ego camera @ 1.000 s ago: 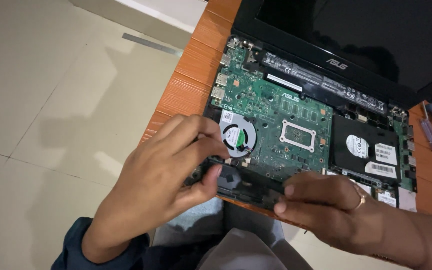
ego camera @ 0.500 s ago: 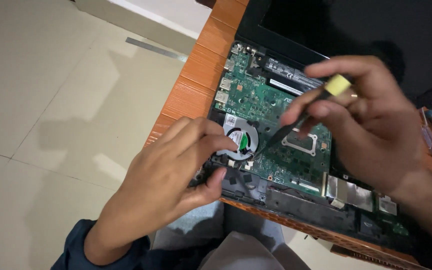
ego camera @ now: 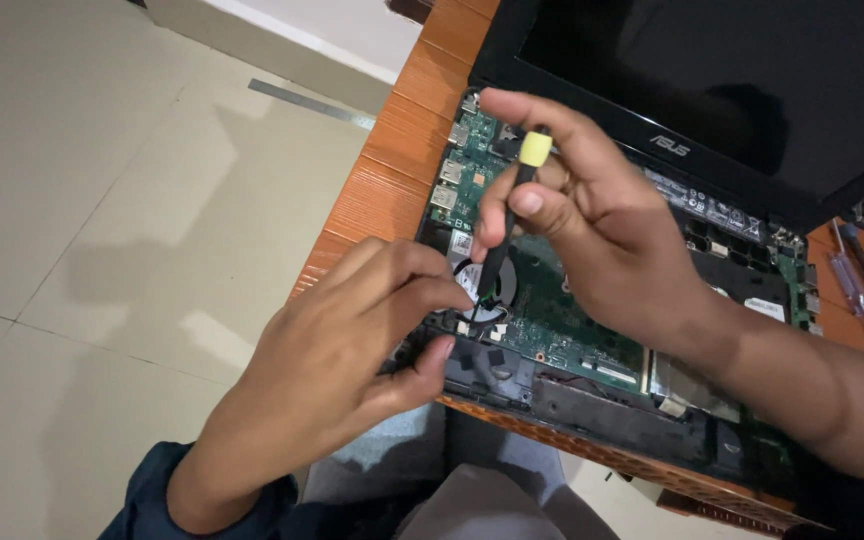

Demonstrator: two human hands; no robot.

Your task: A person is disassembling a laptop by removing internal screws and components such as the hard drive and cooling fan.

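A tiled floor (ego camera: 102,250) fills the left side, with a thin metal strip (ego camera: 312,103) lying on it near the wall. The left hand (ego camera: 352,350) rests at the near edge of an orange wooden tabletop (ego camera: 392,170); its grip is loosely curled and clamped on nothing, the fingertips (ego camera: 452,295) touching the round fan (ego camera: 487,290) and the thumb pressed on the black frame just below it. The fan sits at the near left corner of a green circuit board (ego camera: 572,335) inside an opened laptop (ego camera: 652,420). The right hand (ego camera: 592,220) comes in from the right above the board, its grip clamped on 1 black screwdriver (ego camera: 507,215) with a yellow cap, held nearly upright with the tip down on the fan. Behind the board stands the dark laptop screen (ego camera: 712,70). At the far right, 2 more screwdrivers (ego camera: 857,285) lie on the tabletop, well apart from both hands.
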